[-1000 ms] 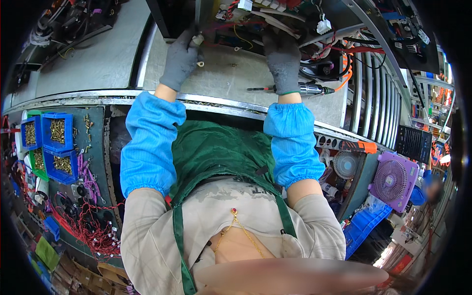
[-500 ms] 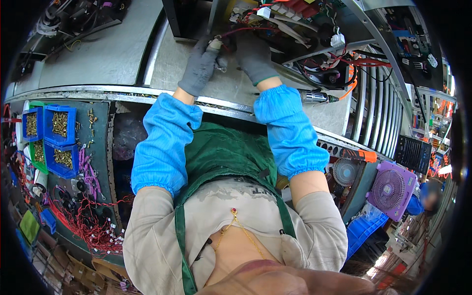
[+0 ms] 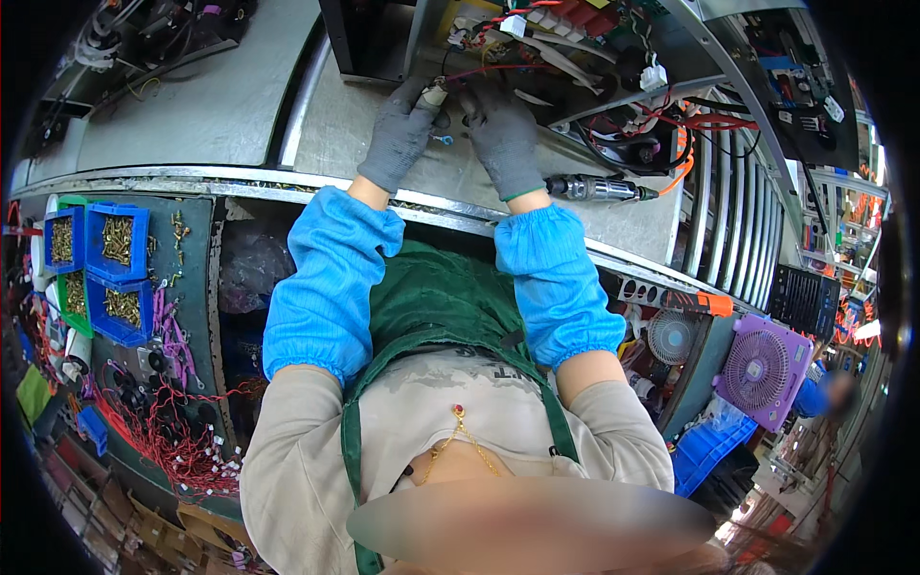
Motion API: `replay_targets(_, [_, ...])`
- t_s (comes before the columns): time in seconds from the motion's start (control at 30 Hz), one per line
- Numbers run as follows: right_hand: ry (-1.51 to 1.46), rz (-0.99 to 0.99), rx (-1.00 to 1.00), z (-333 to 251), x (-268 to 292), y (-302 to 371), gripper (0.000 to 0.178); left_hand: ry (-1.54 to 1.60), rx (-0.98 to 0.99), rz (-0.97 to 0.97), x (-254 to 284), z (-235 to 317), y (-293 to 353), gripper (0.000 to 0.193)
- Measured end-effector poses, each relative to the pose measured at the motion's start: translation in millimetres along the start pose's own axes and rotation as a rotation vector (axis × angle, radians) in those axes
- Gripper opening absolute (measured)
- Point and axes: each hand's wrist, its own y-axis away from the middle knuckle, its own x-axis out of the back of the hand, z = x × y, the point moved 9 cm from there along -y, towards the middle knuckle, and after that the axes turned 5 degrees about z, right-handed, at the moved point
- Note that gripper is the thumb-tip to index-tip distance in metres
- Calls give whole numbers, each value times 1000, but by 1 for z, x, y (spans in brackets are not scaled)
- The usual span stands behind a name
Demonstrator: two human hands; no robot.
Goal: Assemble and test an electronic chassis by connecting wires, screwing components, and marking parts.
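My left hand (image 3: 399, 139), in a grey glove, is closed round a small whitish cylindrical part (image 3: 433, 97) near the front of an open metal housing (image 3: 652, 93). Right beside it is my right hand (image 3: 501, 139), gloved too, its fingers curled in with the tips close to that part. What those fingers pinch is too small to make out. A thin red wire (image 3: 498, 68) runs just above both hands into the housing, among white cables and a circuit board. A small light-blue piece (image 3: 443, 140) shows between the hands.
To the right of my right hand a power screwdriver (image 3: 599, 188) with an orange cord lies on the metal bench (image 3: 628, 222). Blue bins (image 3: 116, 245) of screws and a tangle of red wires (image 3: 182, 436) are at left. A purple fan (image 3: 764, 372) stands at right.
My right hand has drawn back a little toward me, baring more of the screwdriver. My left hand has shifted slightly right, still holding the whitish part.
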Motion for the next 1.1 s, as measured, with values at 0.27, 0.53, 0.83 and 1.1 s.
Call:
replay_targets(0.27, [-14, 21, 66, -14, 11, 1, 26, -100, 32, -23, -2, -9, -4, 36])
replay_targets(0.53, [-21, -25, -3, 1, 3, 4, 25, -83, 59, -95, -8, -2, -1, 40])
replay_targets(0.83, [-67, -70, -105, 10, 1, 10, 26, -283, -40, 46, -6, 0, -9, 39])
replay_targets(1.1, [-371, -28, -267, 36, 2, 16, 27, -302, -288, 36, -31, 21, -2, 36])
